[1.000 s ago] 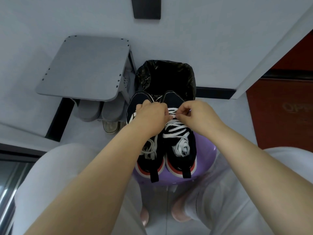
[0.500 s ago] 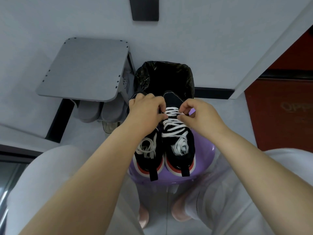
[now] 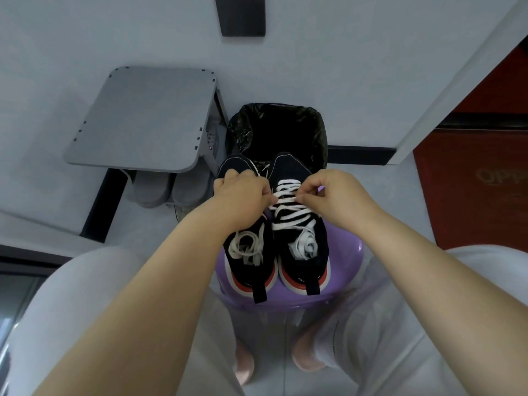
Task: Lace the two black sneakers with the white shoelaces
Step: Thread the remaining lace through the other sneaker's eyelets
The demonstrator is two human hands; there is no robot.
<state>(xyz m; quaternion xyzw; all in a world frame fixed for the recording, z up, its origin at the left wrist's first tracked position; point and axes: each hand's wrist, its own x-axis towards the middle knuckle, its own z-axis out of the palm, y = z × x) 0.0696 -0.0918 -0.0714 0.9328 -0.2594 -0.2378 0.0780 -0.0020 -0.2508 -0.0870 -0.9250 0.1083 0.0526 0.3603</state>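
Note:
Two black sneakers stand side by side, toes away from me, on a purple stool (image 3: 347,284). The right sneaker (image 3: 300,230) has a white shoelace (image 3: 294,215) crossed up its front, loose ends bundled in its opening. The left sneaker (image 3: 248,252) has its white lace (image 3: 245,250) coiled in the opening; its front is hidden under my left hand. My left hand (image 3: 243,198) and my right hand (image 3: 334,195) pinch a lace crossing on the right sneaker from either side.
A bin lined with a black bag (image 3: 278,132) stands just beyond the sneakers' toes. A grey shelf (image 3: 143,118) is at the left, with grey slippers (image 3: 168,190) under it. A white wall is ahead, a red door (image 3: 483,181) at the right. My knees flank the stool.
Both hands have slid a little toward me along the right sneaker's lacing. Its toe and top crossings now show beyond my fingers.

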